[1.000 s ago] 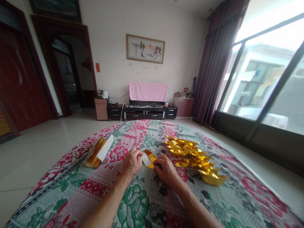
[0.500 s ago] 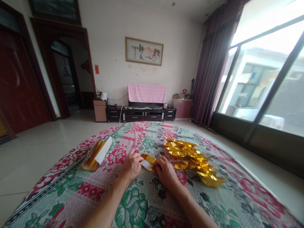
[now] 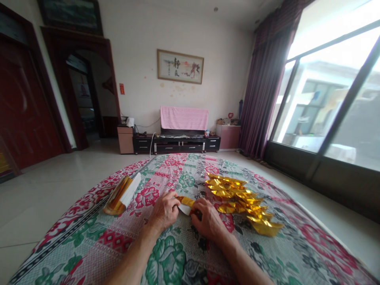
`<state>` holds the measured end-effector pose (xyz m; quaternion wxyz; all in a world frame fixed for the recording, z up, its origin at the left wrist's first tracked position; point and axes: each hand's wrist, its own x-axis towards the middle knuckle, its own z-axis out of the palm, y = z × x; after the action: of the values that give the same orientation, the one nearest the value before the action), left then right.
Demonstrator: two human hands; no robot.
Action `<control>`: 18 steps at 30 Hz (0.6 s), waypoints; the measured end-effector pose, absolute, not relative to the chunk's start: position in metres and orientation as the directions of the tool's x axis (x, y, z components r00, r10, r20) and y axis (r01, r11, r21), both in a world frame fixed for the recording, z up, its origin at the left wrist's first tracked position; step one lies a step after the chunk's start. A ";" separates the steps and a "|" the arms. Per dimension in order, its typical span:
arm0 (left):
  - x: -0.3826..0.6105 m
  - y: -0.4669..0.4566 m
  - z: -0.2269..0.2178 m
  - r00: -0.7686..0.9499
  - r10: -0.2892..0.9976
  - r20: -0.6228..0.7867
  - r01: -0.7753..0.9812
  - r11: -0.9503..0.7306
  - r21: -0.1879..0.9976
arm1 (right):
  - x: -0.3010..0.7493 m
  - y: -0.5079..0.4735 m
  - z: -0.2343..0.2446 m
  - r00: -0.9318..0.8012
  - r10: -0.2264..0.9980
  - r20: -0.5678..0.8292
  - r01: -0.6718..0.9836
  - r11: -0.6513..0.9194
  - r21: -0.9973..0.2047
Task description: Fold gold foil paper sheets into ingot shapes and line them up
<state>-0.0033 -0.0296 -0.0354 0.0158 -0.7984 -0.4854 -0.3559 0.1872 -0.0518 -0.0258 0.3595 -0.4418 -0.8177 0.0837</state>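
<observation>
A: How is the table (image 3: 124,253) bounded?

B: Its top is covered by a flowered cloth (image 3: 187,180). The far edge is rounded and is faced by a low black cabinet (image 3: 179,147); the left and right edges are flanked by the pale floor (image 3: 38,198). The near edge is not shown.

A: Where is room left for movement?

B: On the left, a stretch of flowered cloth is shown between the left hand (image 3: 164,211) and a bundle of gold paper (image 3: 120,196), which is laid near the left edge. On the right, less room is given: a cluster of folded gold pieces (image 3: 242,196) is spread just beyond the right hand (image 3: 208,217), and more cloth is seen from there to the right edge. Beyond the hands, the pattern is carried on to the far edge.

A: And the paper strip (image 3: 186,201)?

B: It is held between both hands, over the middle of the table, with gold shown above and white below. Whether the cloth is touched by it cannot be told.

A: How are the hands posed?

B: The forearms are angled inward from the near side, backs of the hands upward. The strip's left end is pinched by the left fingers; its right end is gripped under the curled right fingers. Both hands are nearly closed.
</observation>
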 end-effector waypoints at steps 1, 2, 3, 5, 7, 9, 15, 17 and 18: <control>-0.004 -0.029 -0.036 0.273 0.769 0.578 0.783 -0.526 0.331 | 0.188 -0.052 -0.025 -0.359 0.781 0.511 0.666 0.598 -0.446; -0.004 -0.029 -0.037 0.270 0.773 0.574 0.781 -0.524 0.339 | 0.188 -0.053 -0.025 -0.365 0.780 0.509 0.669 0.600 -0.439; -0.004 -0.029 -0.037 0.266 0.776 0.572 0.779 -0.523 0.347 | 0.189 -0.053 -0.025 -0.370 0.778 0.507 0.670 0.602 -0.434; -0.004 -0.029 -0.038 0.264 0.778 0.570 0.770 -0.526 0.362 | 0.189 -0.052 -0.025 -0.377 0.776 0.506 0.672 0.604 -0.427; -0.003 -0.030 -0.037 0.275 0.779 0.564 0.753 -0.539 0.378 | 0.189 -0.051 -0.025 -0.380 0.778 0.501 0.677 0.603 -0.423; -0.002 -0.031 -0.035 0.293 0.778 0.556 0.737 -0.554 0.387 | 0.189 -0.051 -0.025 -0.384 0.777 0.499 0.682 0.603 -0.413; -0.002 -0.033 -0.035 0.334 0.774 0.538 0.735 -0.571 0.365 | 0.191 -0.050 -0.026 -0.416 0.753 0.510 0.692 0.626 -0.360; -0.003 -0.032 -0.036 0.333 0.778 0.533 0.732 -0.570 0.374 | 0.192 -0.050 -0.026 -0.426 0.752 0.503 0.694 0.628 -0.352; -0.003 -0.032 -0.036 0.332 0.779 0.532 0.728 -0.570 0.381 | 0.192 -0.050 -0.027 -0.428 0.754 0.498 0.696 0.627 -0.350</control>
<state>-0.0030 -0.0318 -0.0361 -0.0369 -0.8152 -0.4621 -0.3472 0.1925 -0.0505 -0.0267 0.3183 -0.4295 -0.8439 0.0454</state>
